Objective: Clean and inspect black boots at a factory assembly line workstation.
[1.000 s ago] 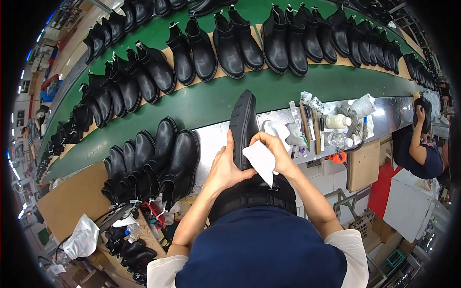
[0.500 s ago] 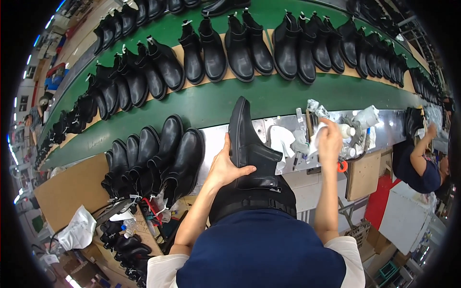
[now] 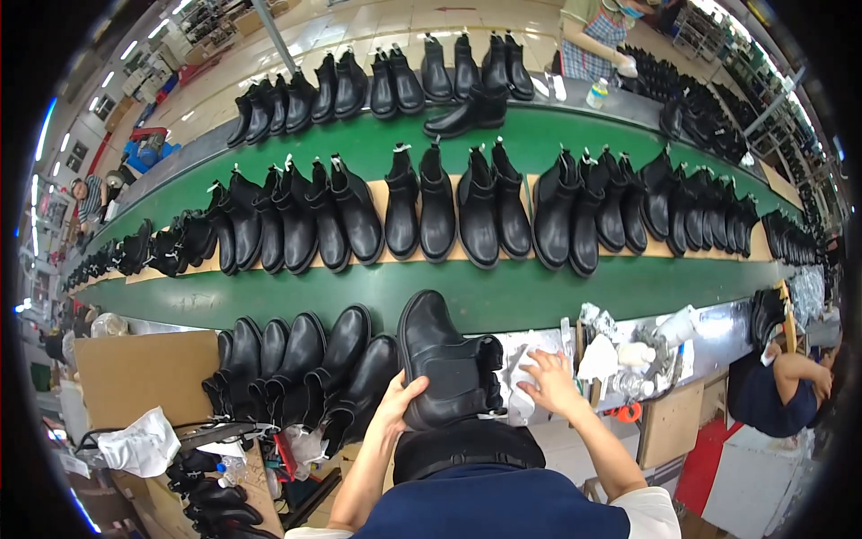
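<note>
My left hand (image 3: 395,406) grips a black ankle boot (image 3: 433,346) by its sole side, the thumb laid over the upper. The boot lies on its side above my lap, with its toe pointing away and its collar turned right. Its elastic side panel faces up. My right hand (image 3: 551,382) is just right of the collar, fingers spread over a crumpled white cloth (image 3: 521,395) on the metal worktop. The fingertips appear to touch the cloth without closing on it.
Several black boots (image 3: 346,346) stand at my left beside a cardboard sheet (image 3: 148,377). Rows of boots line the green bench (image 3: 296,299). Right of my hand lie another white cloth (image 3: 598,359), bottles (image 3: 637,354) and orange tape (image 3: 628,412). Co-workers (image 3: 781,395) are at right and far side.
My right hand has moved left from the bottles and white cloth to the cloth beside the boot. The boot has tipped further onto its side in my left hand. The view has tilted up.
</note>
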A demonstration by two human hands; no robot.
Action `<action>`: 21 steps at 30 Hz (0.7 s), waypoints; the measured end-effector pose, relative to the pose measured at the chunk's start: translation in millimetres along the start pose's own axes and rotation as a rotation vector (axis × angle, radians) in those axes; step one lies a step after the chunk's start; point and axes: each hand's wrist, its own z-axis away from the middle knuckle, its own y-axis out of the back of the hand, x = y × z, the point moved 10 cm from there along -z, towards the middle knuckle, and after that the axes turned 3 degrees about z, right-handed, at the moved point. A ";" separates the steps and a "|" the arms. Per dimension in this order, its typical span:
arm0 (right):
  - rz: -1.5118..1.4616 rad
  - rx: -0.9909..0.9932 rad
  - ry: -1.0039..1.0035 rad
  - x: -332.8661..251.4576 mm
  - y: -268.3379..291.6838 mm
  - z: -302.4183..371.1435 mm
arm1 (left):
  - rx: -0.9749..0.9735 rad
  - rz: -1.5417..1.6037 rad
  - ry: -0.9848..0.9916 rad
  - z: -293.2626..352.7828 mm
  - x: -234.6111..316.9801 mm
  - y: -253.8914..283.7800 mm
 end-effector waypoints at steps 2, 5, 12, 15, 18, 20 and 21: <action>-0.109 0.197 0.056 -2.3 55.1 -42.1 | -0.066 0.095 -0.060 6.7 17.8 5.0; -0.070 0.446 0.197 -14.3 158.2 -117.3 | -0.132 0.176 -0.202 21.5 58.6 2.3; 0.248 0.643 0.063 94.6 272.0 -329.7 | -0.120 0.314 -0.384 18.7 139.0 9.6; 0.394 0.579 -0.005 128.2 273.9 -436.4 | -0.035 0.255 -0.483 21.3 177.7 37.5; 0.467 0.523 -0.001 113.9 258.8 -525.1 | 0.088 0.297 -0.667 43.0 225.2 30.4; 0.537 0.490 0.015 111.8 243.9 -569.6 | 0.160 0.405 -0.519 29.8 225.1 88.1; 0.542 0.453 -0.014 120.4 237.2 -586.1 | 0.234 0.461 -0.474 23.7 229.9 96.3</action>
